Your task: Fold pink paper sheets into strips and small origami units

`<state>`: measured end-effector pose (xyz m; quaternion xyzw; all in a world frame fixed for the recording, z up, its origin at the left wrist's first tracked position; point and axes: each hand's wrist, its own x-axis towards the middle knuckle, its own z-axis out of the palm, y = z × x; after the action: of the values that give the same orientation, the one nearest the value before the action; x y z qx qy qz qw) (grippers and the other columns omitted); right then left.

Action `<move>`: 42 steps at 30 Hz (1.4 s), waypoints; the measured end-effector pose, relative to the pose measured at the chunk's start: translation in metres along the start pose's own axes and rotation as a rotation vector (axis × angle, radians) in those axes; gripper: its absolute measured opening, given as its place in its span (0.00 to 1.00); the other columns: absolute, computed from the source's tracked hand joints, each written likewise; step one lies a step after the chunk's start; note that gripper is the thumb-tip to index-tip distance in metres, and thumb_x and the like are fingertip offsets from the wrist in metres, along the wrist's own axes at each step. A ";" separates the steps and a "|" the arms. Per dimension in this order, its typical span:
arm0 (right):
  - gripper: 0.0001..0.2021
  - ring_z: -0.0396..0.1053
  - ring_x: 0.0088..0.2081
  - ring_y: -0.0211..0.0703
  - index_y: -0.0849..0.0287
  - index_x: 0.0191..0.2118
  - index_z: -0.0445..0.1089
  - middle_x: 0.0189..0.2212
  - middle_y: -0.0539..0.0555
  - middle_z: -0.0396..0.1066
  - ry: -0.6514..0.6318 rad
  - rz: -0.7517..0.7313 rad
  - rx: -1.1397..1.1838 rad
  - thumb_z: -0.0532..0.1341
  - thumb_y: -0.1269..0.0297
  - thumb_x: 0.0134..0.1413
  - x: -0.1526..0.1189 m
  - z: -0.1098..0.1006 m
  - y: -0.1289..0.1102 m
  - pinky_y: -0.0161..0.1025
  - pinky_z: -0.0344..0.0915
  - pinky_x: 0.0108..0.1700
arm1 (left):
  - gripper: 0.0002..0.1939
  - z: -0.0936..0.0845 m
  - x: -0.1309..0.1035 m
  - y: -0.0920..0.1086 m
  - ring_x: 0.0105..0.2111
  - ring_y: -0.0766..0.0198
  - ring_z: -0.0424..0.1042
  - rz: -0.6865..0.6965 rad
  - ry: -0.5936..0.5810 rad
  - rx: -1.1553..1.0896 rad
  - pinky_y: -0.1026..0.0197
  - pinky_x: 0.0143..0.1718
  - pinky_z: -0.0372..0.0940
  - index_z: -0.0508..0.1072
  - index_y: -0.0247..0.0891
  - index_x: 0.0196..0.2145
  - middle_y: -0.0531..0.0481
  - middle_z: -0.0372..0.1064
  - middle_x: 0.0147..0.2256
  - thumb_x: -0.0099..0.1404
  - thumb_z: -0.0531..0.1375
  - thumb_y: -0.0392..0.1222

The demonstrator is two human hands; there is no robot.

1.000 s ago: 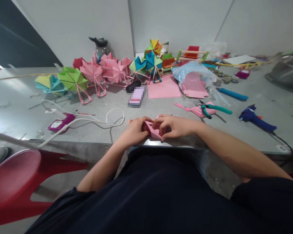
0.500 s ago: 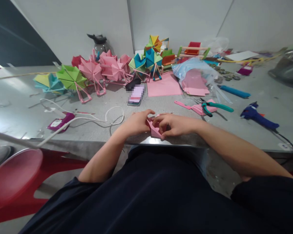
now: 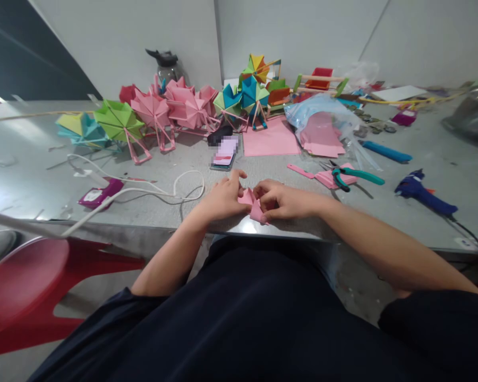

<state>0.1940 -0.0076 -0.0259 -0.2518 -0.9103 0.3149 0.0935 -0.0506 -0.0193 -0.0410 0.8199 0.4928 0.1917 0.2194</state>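
Note:
A piece of folded pink paper (image 3: 256, 210) lies between my hands near the table's front edge, with creased flaps standing up. My left hand (image 3: 224, 197) grips its left side, thumb against the paper and index finger raised. On the other side my right hand (image 3: 279, 199) pinches the paper with curled fingers. Both hands cover parts of it. To the right, teal-handled pliers (image 3: 354, 174) rest on a stack of pink paper pieces (image 3: 327, 178). A flat pink sheet (image 3: 271, 138) lies farther back.
Finished-looking folded paper models (image 3: 151, 111) line the back left. A phone (image 3: 224, 153) sits ahead of my hands. White cable (image 3: 151, 191) loops at the left by a purple device (image 3: 99, 194). A blue glue gun (image 3: 426, 195) lies at the right; a red stool (image 3: 27, 286) stands lower left.
The pink paper has changed shape between my fingers, its flaps now standing in a peak. My left index finger has lifted. The view has shifted slightly.

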 end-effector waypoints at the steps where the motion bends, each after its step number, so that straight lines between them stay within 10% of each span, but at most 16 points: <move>1: 0.13 0.67 0.54 0.55 0.56 0.28 0.75 0.50 0.59 0.71 -0.010 0.011 0.006 0.73 0.56 0.60 0.000 -0.001 0.000 0.53 0.65 0.61 | 0.35 -0.001 -0.001 -0.001 0.48 0.45 0.74 -0.004 0.006 -0.029 0.45 0.52 0.67 0.65 0.42 0.61 0.46 0.76 0.42 0.58 0.70 0.41; 7: 0.16 0.66 0.55 0.55 0.56 0.26 0.73 0.49 0.58 0.70 -0.023 0.009 0.013 0.74 0.57 0.59 0.000 -0.002 0.003 0.55 0.63 0.63 | 0.03 -0.002 -0.018 0.002 0.50 0.49 0.71 0.102 0.088 0.138 0.45 0.55 0.65 0.77 0.41 0.39 0.43 0.74 0.45 0.69 0.62 0.37; 20: 0.13 0.69 0.59 0.55 0.56 0.26 0.77 0.55 0.58 0.71 -0.045 0.030 0.108 0.76 0.57 0.55 -0.002 -0.005 0.001 0.52 0.67 0.62 | 0.22 -0.010 -0.062 -0.001 0.65 0.40 0.64 0.394 -0.188 0.273 0.39 0.63 0.56 0.74 0.48 0.65 0.39 0.68 0.68 0.78 0.59 0.54; 26: 0.14 0.56 0.73 0.66 0.53 0.32 0.82 0.63 0.58 0.73 -0.026 0.010 -0.030 0.78 0.48 0.52 -0.006 -0.009 0.003 0.66 0.44 0.76 | 0.27 -0.003 -0.075 0.003 0.56 0.41 0.66 0.410 -0.148 0.363 0.39 0.59 0.57 0.74 0.50 0.65 0.39 0.73 0.59 0.76 0.61 0.63; 42: 0.06 0.74 0.42 0.46 0.54 0.38 0.84 0.40 0.53 0.77 -0.133 0.055 0.163 0.72 0.59 0.58 -0.008 -0.016 0.014 0.43 0.69 0.47 | 0.27 0.011 -0.080 0.010 0.60 0.39 0.63 0.441 -0.155 0.384 0.38 0.61 0.62 0.70 0.49 0.68 0.38 0.68 0.61 0.77 0.61 0.57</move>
<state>0.2114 0.0057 -0.0222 -0.2466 -0.8787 0.4064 0.0445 -0.0723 -0.0965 -0.0523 0.9458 0.3121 0.0749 0.0504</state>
